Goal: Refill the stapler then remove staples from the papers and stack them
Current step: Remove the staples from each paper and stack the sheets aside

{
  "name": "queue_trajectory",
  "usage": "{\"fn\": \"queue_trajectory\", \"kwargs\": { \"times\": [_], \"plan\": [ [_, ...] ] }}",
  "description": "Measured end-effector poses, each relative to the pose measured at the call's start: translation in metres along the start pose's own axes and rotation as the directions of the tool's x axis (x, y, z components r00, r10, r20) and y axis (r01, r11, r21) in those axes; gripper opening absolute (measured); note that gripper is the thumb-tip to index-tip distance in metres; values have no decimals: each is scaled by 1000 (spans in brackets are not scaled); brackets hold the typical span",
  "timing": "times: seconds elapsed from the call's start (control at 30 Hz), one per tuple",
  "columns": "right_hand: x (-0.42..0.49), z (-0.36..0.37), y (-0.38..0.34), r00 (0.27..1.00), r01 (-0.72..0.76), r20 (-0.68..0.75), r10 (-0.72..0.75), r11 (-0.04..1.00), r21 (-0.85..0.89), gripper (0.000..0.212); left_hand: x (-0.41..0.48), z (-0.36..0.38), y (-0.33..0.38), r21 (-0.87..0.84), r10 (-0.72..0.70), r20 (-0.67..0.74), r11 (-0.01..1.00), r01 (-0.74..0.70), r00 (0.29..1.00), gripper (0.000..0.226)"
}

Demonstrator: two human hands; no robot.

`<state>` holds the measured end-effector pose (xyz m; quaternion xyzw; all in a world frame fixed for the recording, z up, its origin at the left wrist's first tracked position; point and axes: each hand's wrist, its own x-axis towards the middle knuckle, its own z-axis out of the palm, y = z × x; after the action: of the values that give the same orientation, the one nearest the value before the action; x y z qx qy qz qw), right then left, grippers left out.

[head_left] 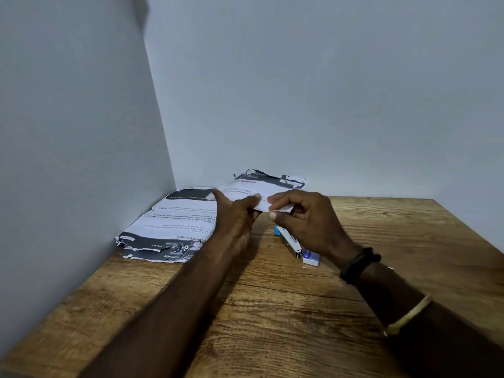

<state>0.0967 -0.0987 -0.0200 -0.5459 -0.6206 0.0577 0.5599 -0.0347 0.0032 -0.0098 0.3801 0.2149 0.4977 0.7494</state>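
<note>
Head view: nearest, the forearms are stretched over the wooden table [272, 317], whose open wood on the near and right sides gives room for moving. Further in, the staple box [311, 260] and stapler [287, 238] are set touching, just under the right hand [308, 222], within easy reach. A paper [245, 192] is pinched at its near corner by both that hand and the left hand [234, 214], probably to work a staple loose, though none can be seen. Beyond, the paper stack [177, 216] is tucked into the wall corner, where movement is hemmed in.

Both forearms are reaching forward and converging, hands close together. The left hand [235, 214] and right hand [309, 222] are each pinching a sheet [246, 189] with curled fingers.
</note>
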Motion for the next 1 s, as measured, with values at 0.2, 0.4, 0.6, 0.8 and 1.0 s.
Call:
{"fn": "queue_trajectory", "kwargs": {
  "times": [0.2,0.4,0.6,0.8,1.0],
  "plan": [
    [-2,-1,-6,963,-174,-251,98,937,-302,46,4,-13,4,497,359,-43,817,-292,932,81],
    [-9,3,-3,844,-335,-19,536,498,-800,56,-2,-14,9,553,447,46,733,-396,893,73],
    [-6,5,3,871,-314,2,491,560,-767,36,-5,-13,16,524,445,66,746,-411,893,72],
    [2,-17,11,900,-433,-92,426,851,-298,20,5,-22,28,437,454,-16,805,-402,891,72],
    [6,-23,12,806,-587,203,556,710,388,23,8,-23,31,404,425,-6,829,-387,905,71]
  ]
}}
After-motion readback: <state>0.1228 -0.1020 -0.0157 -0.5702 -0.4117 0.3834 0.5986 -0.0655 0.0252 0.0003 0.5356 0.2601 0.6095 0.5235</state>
